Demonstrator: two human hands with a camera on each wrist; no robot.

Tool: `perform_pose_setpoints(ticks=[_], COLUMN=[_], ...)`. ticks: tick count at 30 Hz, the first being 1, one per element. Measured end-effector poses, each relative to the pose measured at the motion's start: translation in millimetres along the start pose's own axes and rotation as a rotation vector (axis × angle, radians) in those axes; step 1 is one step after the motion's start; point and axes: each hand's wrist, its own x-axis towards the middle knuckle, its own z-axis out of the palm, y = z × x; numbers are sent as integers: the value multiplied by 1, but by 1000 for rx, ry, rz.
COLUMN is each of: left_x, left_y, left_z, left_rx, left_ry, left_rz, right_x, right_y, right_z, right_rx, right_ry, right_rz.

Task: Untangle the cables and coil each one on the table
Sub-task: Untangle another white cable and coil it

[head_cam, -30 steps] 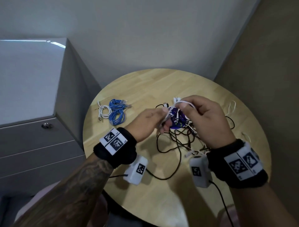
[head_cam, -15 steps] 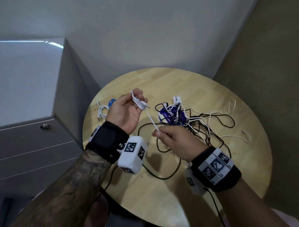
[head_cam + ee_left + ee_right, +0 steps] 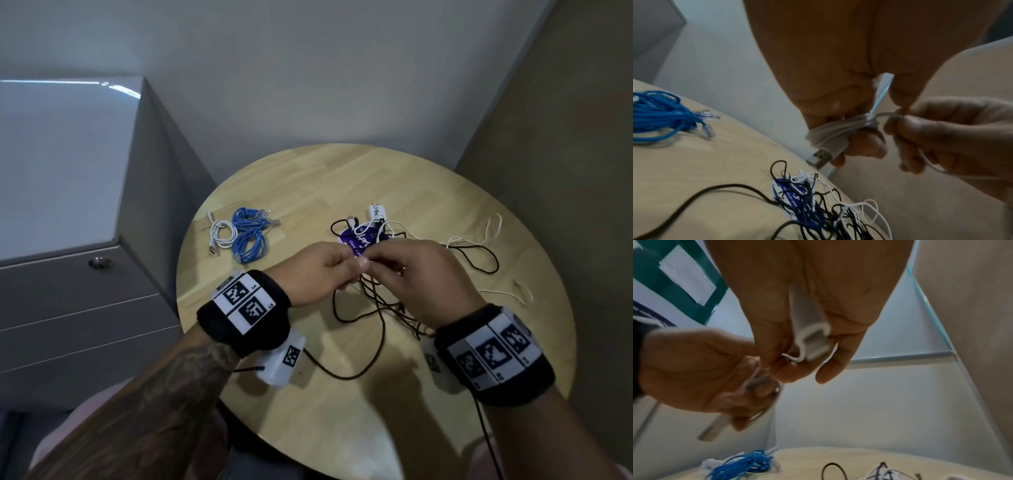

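Note:
Above the tangle, my left hand [image 3: 344,266] grips a small white USB cable coil [image 3: 836,131]; its metal plug [image 3: 821,156] sticks out below the fingers. My right hand [image 3: 382,264] meets it and pinches the cable's free end [image 3: 892,114] beside the coil. In the right wrist view, more white cable [image 3: 810,340] lies folded against the right hand's fingers. The tangle of black and white cables [image 3: 387,274] with a purple card [image 3: 354,240] lies on the round wooden table [image 3: 342,178] under both hands. Its white strands [image 3: 493,226] trail to the right.
Two blue cable coils [image 3: 250,234] and a white cable coil [image 3: 222,234] lie at the table's left side. A grey drawer cabinet [image 3: 68,205] stands close to the left. Walls close in behind and on the right. A black wire [image 3: 342,373] loops across the near table.
Half a second ago the hands were apart, the left one raised with the coil and the right pulling the cable taut. Now they have come together over the tangle.

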Motion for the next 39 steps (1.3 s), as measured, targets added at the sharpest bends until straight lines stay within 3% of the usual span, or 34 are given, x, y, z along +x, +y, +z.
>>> perform_pose_setpoints(ticks=[2, 7, 9, 13, 17, 24, 28, 32, 35, 39], left_x=[0, 2, 3, 3, 2, 0, -1, 0, 2, 6], left_y=[4, 12, 11, 13, 14, 11, 9, 12, 14, 11], left_z=[3, -1, -4, -10, -11, -9, -8, -12, -7, -7], left_rx=[-54, -461, -625, -850, -950, -1147, -1092, -873, -882, -869], left_ry=[22, 110, 109, 64, 47, -21, -50, 33, 119, 281], left_rz=[-15, -48, -65, -119, -143, -133, -108, -27, -69, -90], right_x=[1, 8, 7, 4, 5, 4, 4, 5, 4, 2], right_y=[6, 14, 16, 7, -2, -5, -7, -6, -4, -2], right_z=[0, 5, 7, 4, 7, 28, 21, 11, 15, 18], right_rx=[22, -141, 78, 739, 1022, 749, 644, 561, 533, 720], right_ry=[8, 157, 136, -49, -122, -124, -50, -5, -4, -39], right_rz=[-17, -163, -111, 196, 301, 245, 209, 161, 149, 220])
